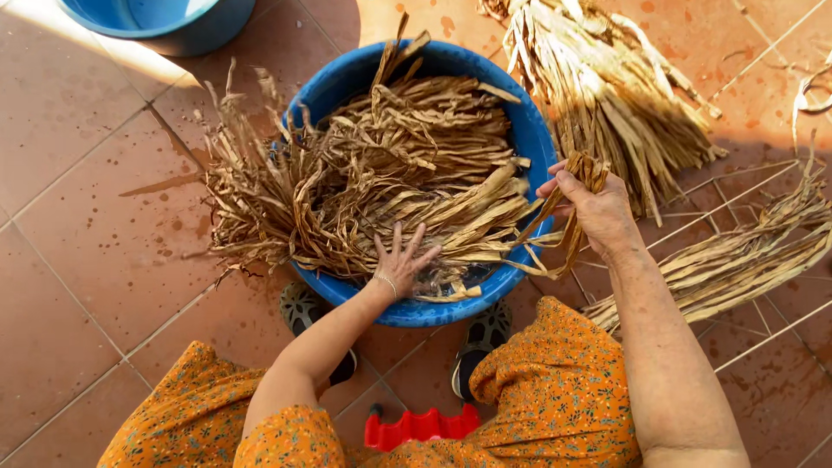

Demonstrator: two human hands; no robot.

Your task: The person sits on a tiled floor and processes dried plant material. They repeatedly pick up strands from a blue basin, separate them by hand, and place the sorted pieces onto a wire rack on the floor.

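Right hand (pixel 598 208) grips limp, tan dried leaf strips (pixel 572 186).

You've got dry tan leaf strips (pixel 407 165) heaped in the blue basin (pixel 533 139), tangled, spilling over its left rim; a few strips (pixel 576 204) bent and lifted at the right rim, gripped
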